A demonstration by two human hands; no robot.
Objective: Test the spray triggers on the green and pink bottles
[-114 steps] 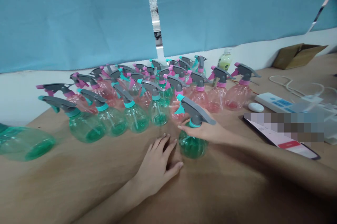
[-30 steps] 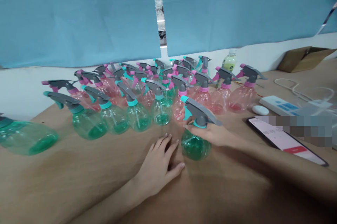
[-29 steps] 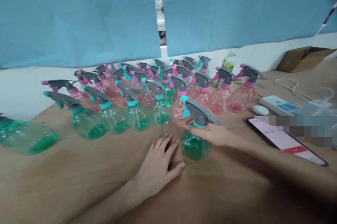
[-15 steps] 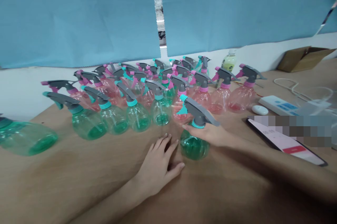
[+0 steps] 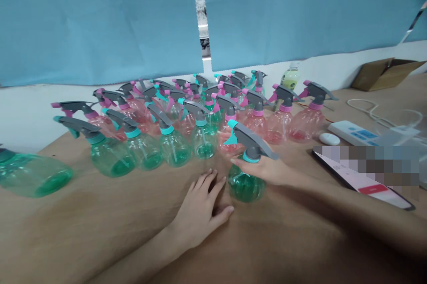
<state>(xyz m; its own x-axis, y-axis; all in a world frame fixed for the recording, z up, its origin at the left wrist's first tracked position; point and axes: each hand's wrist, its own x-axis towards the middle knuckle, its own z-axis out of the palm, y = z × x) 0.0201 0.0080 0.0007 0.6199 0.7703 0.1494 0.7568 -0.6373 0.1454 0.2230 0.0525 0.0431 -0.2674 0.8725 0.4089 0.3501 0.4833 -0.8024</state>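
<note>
My left hand [image 5: 199, 215] lies palm down on the wooden table, fingers and thumb spread, holding nothing. Just right of it stands a green spray bottle [image 5: 247, 185] with a grey and turquoise trigger head. My right hand [image 5: 267, 169] is around this bottle's upper part, thumb on the near side below the turquoise collar. Some of its fingers show behind the bottle, beside a pink spray bottle [image 5: 230, 119]. Left of the held bottle, several green spray bottles [image 5: 175, 148] stand in a row.
Pink spray bottles [image 5: 279, 126] and more green ones crowd the back of the table [image 5: 100, 230]. To the right are a phone [image 5: 336, 173], a white oval object [image 5: 329, 139], a power strip [image 5: 350, 133], cables and a cardboard box [image 5: 380, 77]. A labelled drink bottle [image 5: 290, 78] stands behind.
</note>
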